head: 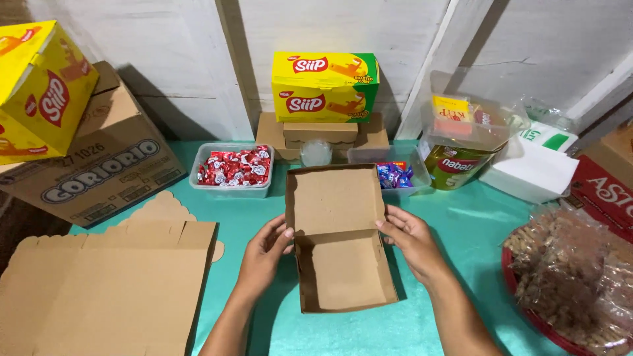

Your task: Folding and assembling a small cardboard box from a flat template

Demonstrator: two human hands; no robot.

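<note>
Cardboard box (343, 264) sits open on the teal table (461, 231) between both hands, lid flap up. Left hand (264, 254) grips its left wall at the hinge, right hand (412, 240) grips the right wall. Flat cardboard blanks (105, 290) just left of the left hand. Beyond the hands: tub of red candies (232, 168), tub of blue candies (394, 175). Bagged snacks (573, 277) right of the right hand.

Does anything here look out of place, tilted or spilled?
Nothing is spilled. One thing stands out: the yellow carton at far left sits tilted on the big brown shipping box, not flat. The left hand and right hand hold an empty brown box, lid open.
</note>
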